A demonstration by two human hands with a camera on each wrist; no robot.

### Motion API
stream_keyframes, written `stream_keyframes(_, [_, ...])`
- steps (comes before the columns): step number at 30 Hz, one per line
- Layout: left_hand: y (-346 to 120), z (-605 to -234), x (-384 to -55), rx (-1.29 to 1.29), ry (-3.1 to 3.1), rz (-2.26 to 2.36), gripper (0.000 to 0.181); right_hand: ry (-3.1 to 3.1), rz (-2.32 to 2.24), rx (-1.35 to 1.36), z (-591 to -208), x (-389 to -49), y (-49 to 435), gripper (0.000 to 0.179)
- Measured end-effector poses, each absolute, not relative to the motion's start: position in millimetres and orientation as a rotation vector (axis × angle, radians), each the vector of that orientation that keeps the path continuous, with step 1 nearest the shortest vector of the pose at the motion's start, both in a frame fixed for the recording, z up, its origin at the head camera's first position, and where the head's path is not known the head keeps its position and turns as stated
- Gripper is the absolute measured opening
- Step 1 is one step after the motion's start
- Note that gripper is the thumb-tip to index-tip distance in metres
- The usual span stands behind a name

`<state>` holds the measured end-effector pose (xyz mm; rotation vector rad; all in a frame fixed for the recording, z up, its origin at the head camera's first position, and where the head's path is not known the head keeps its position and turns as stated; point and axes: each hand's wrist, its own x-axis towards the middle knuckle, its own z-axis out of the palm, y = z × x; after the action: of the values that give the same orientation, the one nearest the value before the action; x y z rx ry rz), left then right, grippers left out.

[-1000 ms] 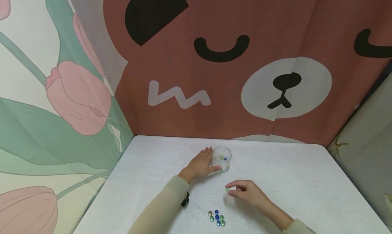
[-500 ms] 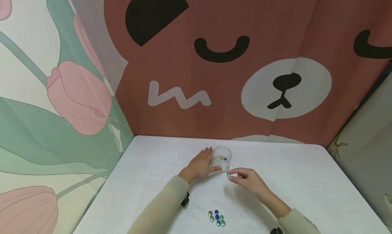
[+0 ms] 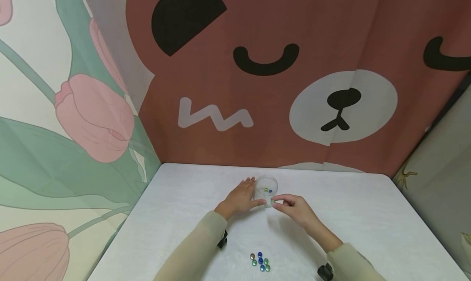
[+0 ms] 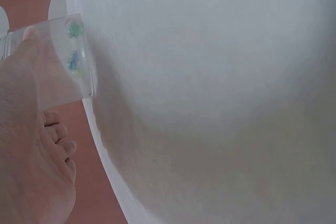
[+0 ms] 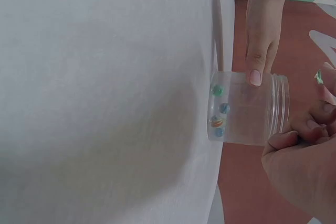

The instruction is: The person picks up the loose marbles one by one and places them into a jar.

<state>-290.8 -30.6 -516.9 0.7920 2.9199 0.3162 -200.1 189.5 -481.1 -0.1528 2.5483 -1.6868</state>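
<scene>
A clear round jar (image 5: pixel 249 114) stands upright near the table's far edge, with several green, blue and multicoloured marbles (image 5: pixel 217 122) at its bottom. My left hand (image 3: pixel 240 197) holds the jar from the left, its thumb (image 5: pixel 255 77) across the near wall and its fingers along the far-left side. Between thumb and forefinger, my right hand (image 3: pixel 296 209) pinches a green marble (image 5: pixel 319 77). In the right wrist view that marble is above the level of the jar's threaded mouth; in the head view the fingertips overlap the jar's near right side.
Several loose blue, green and brown marbles (image 3: pixel 261 261) lie in a cluster on the white table (image 3: pixel 353 224), nearer the person than the jar. Behind the table hangs a brown bear-print curtain (image 3: pixel 272 121); a tulip-print curtain (image 3: pixel 95 117) hangs at the left.
My right hand has moved away from the person and up toward the jar, carrying the green marble. The left hand and the jar have stayed in place, as have the loose marbles.
</scene>
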Motion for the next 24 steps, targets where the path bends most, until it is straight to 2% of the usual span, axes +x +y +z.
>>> stream_keyframes(24, [-31, -519, -292, 0.801, 2.918, 0.294, 0.100, 2.588, -1.775, -0.028, -485, -228, 177, 0.030])
